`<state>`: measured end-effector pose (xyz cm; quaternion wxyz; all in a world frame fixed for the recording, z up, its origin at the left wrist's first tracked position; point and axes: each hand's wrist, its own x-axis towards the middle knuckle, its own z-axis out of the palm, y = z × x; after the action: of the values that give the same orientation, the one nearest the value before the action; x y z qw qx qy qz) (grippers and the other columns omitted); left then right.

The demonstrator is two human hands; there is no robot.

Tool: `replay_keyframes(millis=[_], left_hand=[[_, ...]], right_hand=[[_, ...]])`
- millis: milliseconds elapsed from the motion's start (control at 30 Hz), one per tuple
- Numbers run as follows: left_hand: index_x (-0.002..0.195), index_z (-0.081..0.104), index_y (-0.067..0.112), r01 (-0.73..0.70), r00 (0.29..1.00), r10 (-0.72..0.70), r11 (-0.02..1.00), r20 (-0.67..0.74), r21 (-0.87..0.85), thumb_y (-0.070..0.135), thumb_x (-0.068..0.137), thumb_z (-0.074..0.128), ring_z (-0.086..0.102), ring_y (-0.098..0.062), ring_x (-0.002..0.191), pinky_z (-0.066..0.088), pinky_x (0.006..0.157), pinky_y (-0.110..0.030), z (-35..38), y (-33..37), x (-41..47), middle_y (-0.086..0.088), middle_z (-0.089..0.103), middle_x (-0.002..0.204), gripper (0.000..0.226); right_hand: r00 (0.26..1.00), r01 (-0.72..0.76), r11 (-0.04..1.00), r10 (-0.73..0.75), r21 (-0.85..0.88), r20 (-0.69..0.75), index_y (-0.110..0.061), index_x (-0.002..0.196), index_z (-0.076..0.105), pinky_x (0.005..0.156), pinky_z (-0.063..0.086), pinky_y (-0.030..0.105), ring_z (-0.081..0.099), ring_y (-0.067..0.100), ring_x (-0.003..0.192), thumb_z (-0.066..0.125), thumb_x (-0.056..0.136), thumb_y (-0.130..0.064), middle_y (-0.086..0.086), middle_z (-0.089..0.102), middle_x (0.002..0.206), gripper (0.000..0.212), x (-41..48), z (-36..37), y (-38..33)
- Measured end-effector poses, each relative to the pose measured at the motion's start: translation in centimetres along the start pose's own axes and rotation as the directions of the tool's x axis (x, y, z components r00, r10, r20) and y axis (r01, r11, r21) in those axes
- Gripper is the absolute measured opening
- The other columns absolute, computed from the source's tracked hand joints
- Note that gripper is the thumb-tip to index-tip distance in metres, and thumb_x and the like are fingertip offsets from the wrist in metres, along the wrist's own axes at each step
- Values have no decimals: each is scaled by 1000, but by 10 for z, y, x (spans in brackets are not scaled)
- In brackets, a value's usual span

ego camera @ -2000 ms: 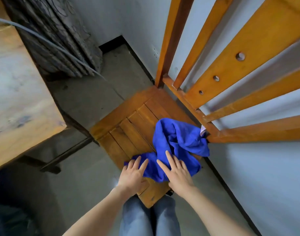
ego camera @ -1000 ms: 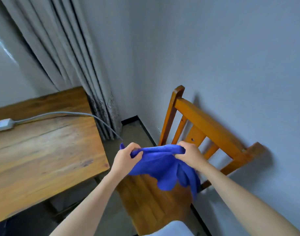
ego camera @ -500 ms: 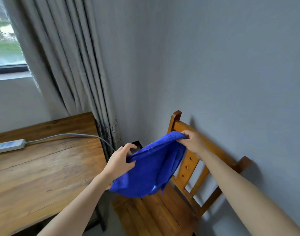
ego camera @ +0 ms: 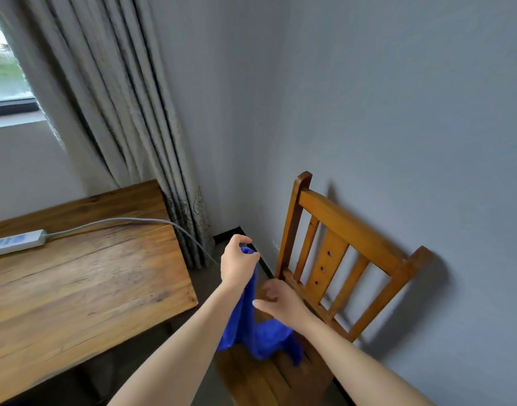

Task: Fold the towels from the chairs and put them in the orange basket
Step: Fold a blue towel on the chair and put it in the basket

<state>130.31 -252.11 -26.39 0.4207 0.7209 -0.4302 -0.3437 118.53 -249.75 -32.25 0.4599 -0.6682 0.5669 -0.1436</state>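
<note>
Blue towel [ego camera: 252,323] hangs from my left hand [ego camera: 236,263], which I see pinching its top edge between thumb and curled fingers, raised in front of the room corner. From that pinch the cloth drops in a narrow fold along my left forearm and bunches out at the bottom, its lowest corners just above the chair seat; I cannot tell whether they touch the wood.

My right hand [ego camera: 280,300] sits lower and just to the right, blurred, its fingers loosely curled and its thumb pointing toward the hanging cloth. I cannot tell whether it grips any fabric; the towel passes under that wrist.

Behind and beneath both hands stands the wooden chair [ego camera: 339,259], orange-brown, its slatted back set against the grey wall [ego camera: 397,112]. To my left is a wooden table [ego camera: 75,288] with a white power strip [ego camera: 14,243] lying on its far edge, the grey cord [ego camera: 134,220] arching off the tabletop toward the floor. A grey curtain [ego camera: 104,98] hangs in the corner behind the table, with a window [ego camera: 2,68] showing at the far left.
</note>
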Motion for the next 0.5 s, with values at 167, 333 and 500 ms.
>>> replay_keyframes(millis=[167,333,500], left_hand=[[115,55,12,86,994,-91,993,-54,-79,2,83,60,45,-14,98,42,80,-29,5,3,-1,0,52,108,34],[110,59,8,216,967,-243,941,-74,-260,1,79,64,51,-23,83,42,62,-27,-15,4,10,-8,56,91,32],[117,56,11,233,958,-268,937,-106,-262,4,84,62,47,-20,90,41,68,-28,-39,-5,19,-6,52,99,35]], right_hand=[[996,-34,998,38,54,-82,-19,129,45,84,37,13,52,10,113,64,83,-39,-3,53,126,53,1,27,4],[976,-46,985,8,-168,-220,-20,120,52,93,46,26,55,15,109,65,83,-33,-1,56,116,41,15,33,20],[965,-11,991,-25,-136,-261,-12,97,61,81,44,18,56,11,86,53,92,-17,4,62,96,11,21,12,20]])
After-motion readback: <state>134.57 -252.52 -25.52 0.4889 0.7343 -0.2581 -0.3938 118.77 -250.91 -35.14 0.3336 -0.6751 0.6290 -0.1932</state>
